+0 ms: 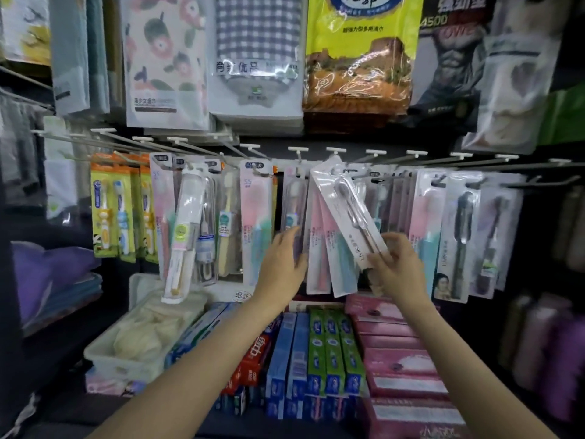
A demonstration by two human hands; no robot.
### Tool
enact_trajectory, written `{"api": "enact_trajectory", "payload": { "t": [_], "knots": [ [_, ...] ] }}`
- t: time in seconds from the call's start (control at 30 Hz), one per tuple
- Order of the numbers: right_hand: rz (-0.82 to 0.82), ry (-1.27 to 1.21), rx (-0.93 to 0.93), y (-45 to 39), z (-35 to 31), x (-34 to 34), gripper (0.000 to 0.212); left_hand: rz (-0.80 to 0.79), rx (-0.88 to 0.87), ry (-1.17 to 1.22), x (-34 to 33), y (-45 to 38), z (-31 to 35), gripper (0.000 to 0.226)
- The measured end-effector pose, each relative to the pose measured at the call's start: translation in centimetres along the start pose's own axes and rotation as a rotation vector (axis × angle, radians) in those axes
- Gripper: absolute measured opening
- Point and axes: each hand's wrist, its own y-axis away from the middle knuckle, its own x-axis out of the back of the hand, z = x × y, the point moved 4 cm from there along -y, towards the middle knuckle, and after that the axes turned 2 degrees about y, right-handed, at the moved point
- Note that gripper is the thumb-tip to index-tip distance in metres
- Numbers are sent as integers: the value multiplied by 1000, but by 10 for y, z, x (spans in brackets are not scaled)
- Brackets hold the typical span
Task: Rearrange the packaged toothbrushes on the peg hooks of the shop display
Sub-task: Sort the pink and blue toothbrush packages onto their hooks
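Note:
A row of peg hooks point(297, 151) carries several packaged toothbrushes. My right hand point(397, 264) pinches the lower end of a white toothbrush pack point(349, 210) that tilts up and left, its top near a hook in the middle. My left hand point(283, 264) rests with straight fingers against the hanging pink and teal packs point(319, 245), holding them to the left. A white tube-shaped pack point(186, 229) hangs askew further left, next to yellow children's toothbrush packs point(109, 207).
Toothpaste boxes point(316, 353) and pink boxes point(395, 350) fill the shelf below. A white bin point(126, 356) stands at lower left. Packaged towels point(256, 55) hang above the hooks. Folded purple cloth point(47, 274) lies at left.

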Motion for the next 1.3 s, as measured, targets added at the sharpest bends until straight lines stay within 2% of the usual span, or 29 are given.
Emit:
{"api": "enact_trajectory", "payload": {
  "t": [0.17,0.33,0.47,0.6,0.67,0.77,0.93,1.07,1.13,1.3],
  "knots": [
    [-125,134,84,13,0,-9,27,26,182,233,-15,-3,5,45],
    [-185,72,163,27,-4,-42,32,-23,236,384,-30,-6,13,40],
    [-172,149,215,25,8,-43,26,59,276,294,-27,-9,9,33],
    [17,179,-15,-4,36,-11,33,102,212,217,-22,-12,2,30],
    [-22,220,-109,-19,47,-9,41,129,177,142,-20,-12,1,32],
    [-100,262,-211,-34,52,-16,41,159,144,114,-21,-11,2,30],
    [-124,85,-329,-52,53,-30,61,159,120,77,-20,-11,1,30],
    [-52,-12,-313,-51,47,-36,46,151,106,64,-16,-9,1,27],
    [-19,-11,-246,-41,42,-35,43,152,92,57,-15,-8,1,26],
    [-43,119,-177,-32,34,-10,55,146,71,34,-16,-11,0,25]
  ]
}}
